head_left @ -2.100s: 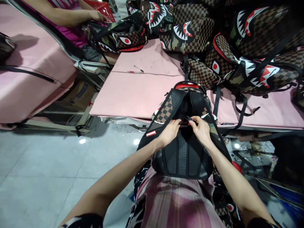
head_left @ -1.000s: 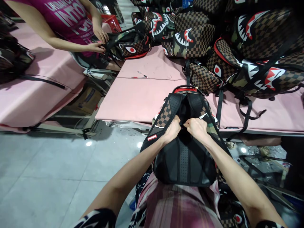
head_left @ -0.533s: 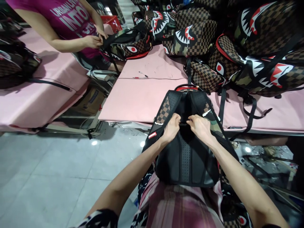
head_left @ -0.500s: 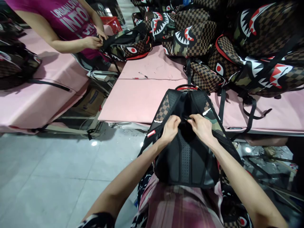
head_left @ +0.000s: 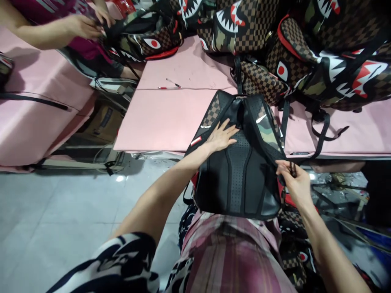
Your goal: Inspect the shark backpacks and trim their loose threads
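A black-backed backpack [head_left: 210, 185] leans against the table edge, its padded back panel facing me and its bottom at my lap. Checkered and camouflage patches show at its upper sides. My left hand [head_left: 221, 136] lies on the upper back panel with its fingers spread. At the backpack's right edge, beside the shoulder strap [head_left: 269, 152], my right hand [head_left: 295, 181] is closed. A small dark two-pronged tool [head_left: 293, 169] sticks up between its fingers; the rest of it is hidden. Whether the fingertips also pinch the strap's edge, I cannot tell.
Checkered backpacks with shark-mouth prints [head_left: 339, 77] are piled on the pink table [head_left: 159, 126] at right and back. Two pens [head_left: 169, 87] lie on it. At upper left, a co-worker's hands [head_left: 84, 27] work at another backpack [head_left: 146, 42]. A cardboard box [head_left: 105, 122] sits below.
Both hands were together at the upper back panel. My left hand has opened flat there, while the right has moved right and down to the backpack's side. The view has shifted.
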A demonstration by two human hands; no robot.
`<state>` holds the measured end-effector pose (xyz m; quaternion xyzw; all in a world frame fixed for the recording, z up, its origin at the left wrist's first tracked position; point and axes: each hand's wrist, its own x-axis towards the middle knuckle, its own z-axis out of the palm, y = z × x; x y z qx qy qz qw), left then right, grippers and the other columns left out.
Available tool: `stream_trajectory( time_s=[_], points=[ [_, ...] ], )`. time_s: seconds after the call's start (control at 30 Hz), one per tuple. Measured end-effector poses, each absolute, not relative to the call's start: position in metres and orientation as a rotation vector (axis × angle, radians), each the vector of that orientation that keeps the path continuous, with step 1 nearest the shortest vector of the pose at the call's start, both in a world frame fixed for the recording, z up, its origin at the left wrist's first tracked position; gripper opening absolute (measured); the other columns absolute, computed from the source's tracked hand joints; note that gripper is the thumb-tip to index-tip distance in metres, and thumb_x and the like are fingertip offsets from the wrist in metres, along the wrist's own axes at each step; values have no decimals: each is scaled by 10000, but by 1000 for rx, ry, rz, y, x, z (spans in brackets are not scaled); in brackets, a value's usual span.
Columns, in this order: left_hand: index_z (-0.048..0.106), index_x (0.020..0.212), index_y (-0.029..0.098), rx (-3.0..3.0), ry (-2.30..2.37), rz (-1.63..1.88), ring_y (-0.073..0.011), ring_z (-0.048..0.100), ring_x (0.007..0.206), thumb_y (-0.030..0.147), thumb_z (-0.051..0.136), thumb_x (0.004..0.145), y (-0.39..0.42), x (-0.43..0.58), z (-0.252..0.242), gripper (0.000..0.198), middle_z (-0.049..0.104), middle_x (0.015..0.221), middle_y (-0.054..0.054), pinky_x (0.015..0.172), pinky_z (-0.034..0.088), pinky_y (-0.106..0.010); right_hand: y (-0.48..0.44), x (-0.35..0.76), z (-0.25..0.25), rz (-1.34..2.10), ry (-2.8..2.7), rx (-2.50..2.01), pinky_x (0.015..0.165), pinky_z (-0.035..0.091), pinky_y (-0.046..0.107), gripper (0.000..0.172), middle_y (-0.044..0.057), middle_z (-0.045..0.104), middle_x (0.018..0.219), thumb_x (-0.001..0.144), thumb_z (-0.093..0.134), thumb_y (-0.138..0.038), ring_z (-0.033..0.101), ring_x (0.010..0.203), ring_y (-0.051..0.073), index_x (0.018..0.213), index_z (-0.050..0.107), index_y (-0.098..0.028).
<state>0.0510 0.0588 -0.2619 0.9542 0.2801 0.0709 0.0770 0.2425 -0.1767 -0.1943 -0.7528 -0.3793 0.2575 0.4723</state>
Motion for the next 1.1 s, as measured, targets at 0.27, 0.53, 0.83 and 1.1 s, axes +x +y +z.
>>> stream_trajectory(
  time_s=[0.27, 0.53, 0.83, 1.1],
  points=[
    [388, 1361, 220, 2774, 865, 271, -295, 27, 1395, 350, 443, 894, 36, 40, -257, 488, 325, 1465, -37, 1095, 23, -578, -287, 192, -211, 823, -1180, -1979, 584, 435, 245, 233, 10, 641, 641, 777, 572, -378, 579, 596, 153, 684, 659, -182],
    [375, 1365, 154, 1810, 975, 292, -236, 417, 1268, 337, 361, 921, -6, -95, -227, 480, 388, 1412, -142, 985, 397, -420, -309, 185, -233, 711, -887, -1960, 709, 475, 301, 228, 36, 682, 777, 742, 579, -381, 617, 732, 190, 793, 665, -176],
    [553, 1212, 139, 1841, 1047, 464, -235, 508, 1164, 414, 479, 843, -67, -116, -233, 466, 562, 1260, -114, 999, 384, -387, -322, 154, -232, 785, -879, -1948, 813, 467, 354, 217, 58, 706, 862, 719, 599, -378, 628, 904, 253, 626, 642, -187],
    [349, 1378, 183, 2886, 654, 219, -438, 61, 1360, 690, 620, 603, -144, -102, -242, 965, 362, 1418, -188, 968, 1, -738, -301, 158, -228, 585, -663, -1823, 505, 433, 269, 392, 26, 623, 608, 710, 597, -502, 524, 504, 134, 756, 684, -123]
  ],
)
